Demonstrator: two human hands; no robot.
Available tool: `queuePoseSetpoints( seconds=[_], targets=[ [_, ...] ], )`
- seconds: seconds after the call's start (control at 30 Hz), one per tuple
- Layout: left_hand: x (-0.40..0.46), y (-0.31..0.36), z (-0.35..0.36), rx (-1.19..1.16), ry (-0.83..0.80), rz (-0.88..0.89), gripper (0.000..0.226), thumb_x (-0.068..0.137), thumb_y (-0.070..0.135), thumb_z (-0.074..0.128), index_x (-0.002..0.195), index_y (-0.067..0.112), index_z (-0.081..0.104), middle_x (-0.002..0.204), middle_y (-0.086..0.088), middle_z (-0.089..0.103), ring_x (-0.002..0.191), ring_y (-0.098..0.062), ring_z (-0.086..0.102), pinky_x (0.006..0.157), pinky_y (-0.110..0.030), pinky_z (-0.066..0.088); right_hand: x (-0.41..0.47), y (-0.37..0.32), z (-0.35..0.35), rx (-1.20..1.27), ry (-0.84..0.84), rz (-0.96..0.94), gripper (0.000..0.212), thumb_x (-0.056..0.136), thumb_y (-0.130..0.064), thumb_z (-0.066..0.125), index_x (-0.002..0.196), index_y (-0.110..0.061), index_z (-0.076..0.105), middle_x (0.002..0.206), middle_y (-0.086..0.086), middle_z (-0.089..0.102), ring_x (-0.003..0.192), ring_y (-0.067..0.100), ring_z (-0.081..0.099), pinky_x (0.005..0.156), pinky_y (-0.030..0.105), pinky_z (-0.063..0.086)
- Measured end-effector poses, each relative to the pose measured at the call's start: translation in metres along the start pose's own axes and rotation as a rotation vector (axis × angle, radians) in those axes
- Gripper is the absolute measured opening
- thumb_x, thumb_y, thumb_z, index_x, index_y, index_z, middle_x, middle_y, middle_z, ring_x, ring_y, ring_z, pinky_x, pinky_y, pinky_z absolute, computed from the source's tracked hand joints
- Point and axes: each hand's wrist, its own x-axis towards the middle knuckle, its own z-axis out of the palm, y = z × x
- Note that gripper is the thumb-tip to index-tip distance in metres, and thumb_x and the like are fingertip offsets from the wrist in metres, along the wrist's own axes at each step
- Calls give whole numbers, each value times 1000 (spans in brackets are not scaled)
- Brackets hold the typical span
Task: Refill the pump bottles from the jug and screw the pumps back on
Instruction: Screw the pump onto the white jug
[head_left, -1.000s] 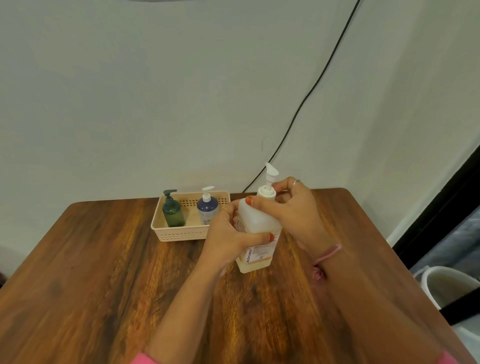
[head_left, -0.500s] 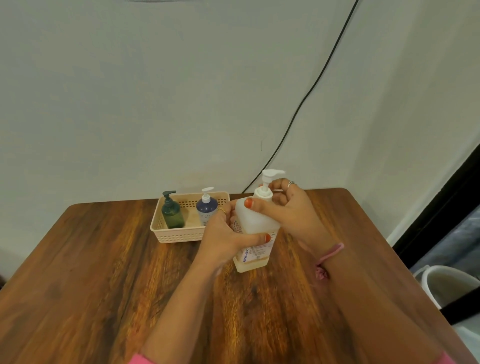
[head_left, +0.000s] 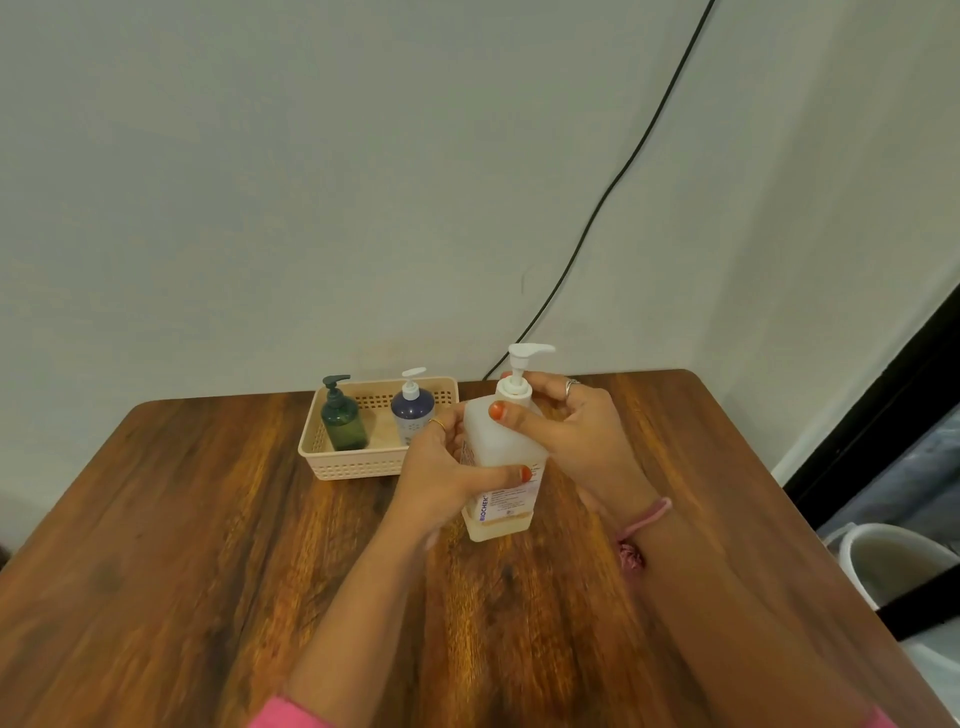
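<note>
A white translucent pump bottle (head_left: 501, 447) with a printed label stands upright on the wooden table (head_left: 208, 545), a little yellowish liquid at its bottom. My left hand (head_left: 441, 473) wraps around its body. My right hand (head_left: 566, 431) grips the collar of its white pump (head_left: 522, 364), whose spout points right. A beige basket (head_left: 358, 460) at the back holds a dark green pump bottle (head_left: 342, 418) and a blue pump bottle (head_left: 412, 413) with a white pump. No jug is in view.
A black cable (head_left: 613, 182) runs down the wall to the table's back edge. A white bucket-like container (head_left: 893, 561) sits on the floor beyond the table's right edge. The wall stands right behind the basket.
The pump head has turned under my right hand: its spout pointed up and back a second ago and now points right. The bottle and my left hand stay in place.
</note>
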Motion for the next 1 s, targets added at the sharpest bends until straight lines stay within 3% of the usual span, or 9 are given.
queuePoseSetpoints(
  seconds=[0.13, 0.27, 0.4, 0.53, 0.63, 0.8, 1.0],
  targets=[
    [2, -3, -2, 8, -31, 0, 78, 50, 18, 94, 118, 33, 58, 114, 6, 69, 107, -14, 66, 86, -42, 59, 1, 7, -11, 75, -106, 62, 46, 70, -14, 79, 114, -14, 65, 109, 0, 72, 103, 17, 67, 83, 36, 57],
    [7, -12, -1, -68, -2, -12, 74, 53, 10, 92, 115, 33, 58, 114, 2, 70, 108, -17, 67, 89, -46, 57, -8, 24, -24, 157, -139, 218, 73, 68, -33, 76, 134, -17, 49, 130, 1, 60, 115, 14, 61, 94, 39, 52],
    [15, -24, 4, -81, 45, 8, 83, 52, 12, 94, 124, 31, 56, 122, 4, 66, 115, -12, 62, 93, -41, 55, -19, 43, -25, 200, -126, 248, 49, 79, -26, 65, 127, -22, 56, 115, -6, 69, 104, 13, 67, 78, 30, 57],
    [30, -37, 13, -106, 116, 28, 81, 57, 10, 91, 122, 31, 47, 122, 10, 61, 114, -3, 59, 94, -27, 53, -9, 61, -26, 264, -76, 268, 45, 84, -20, 63, 128, -20, 56, 117, -2, 68, 106, 16, 66, 81, 33, 57],
    [45, -46, 21, -62, 132, 35, 68, 66, 13, 88, 112, 37, 44, 123, 10, 59, 117, -5, 57, 99, -31, 51, 6, 76, -28, 244, -43, 262, 46, 85, -22, 63, 130, -20, 55, 120, -4, 66, 109, 14, 64, 86, 35, 55],
    [76, -65, 34, -63, 96, 7, 65, 81, 10, 76, 134, 21, 42, 138, 2, 53, 129, -11, 49, 105, -37, 47, 39, 107, -35, 207, -9, 267, 45, 88, -23, 64, 132, -23, 53, 125, -2, 64, 114, 17, 61, 94, 41, 52],
    [121, -80, 43, 39, 73, -38, 60, 91, 14, 65, 144, 23, 40, 134, 0, 57, 124, -13, 54, 103, -39, 49, 77, 141, -41, 171, 22, 299, 50, 87, -31, 62, 135, -27, 50, 124, -4, 63, 112, 15, 62, 95, 40, 52]
  ],
)
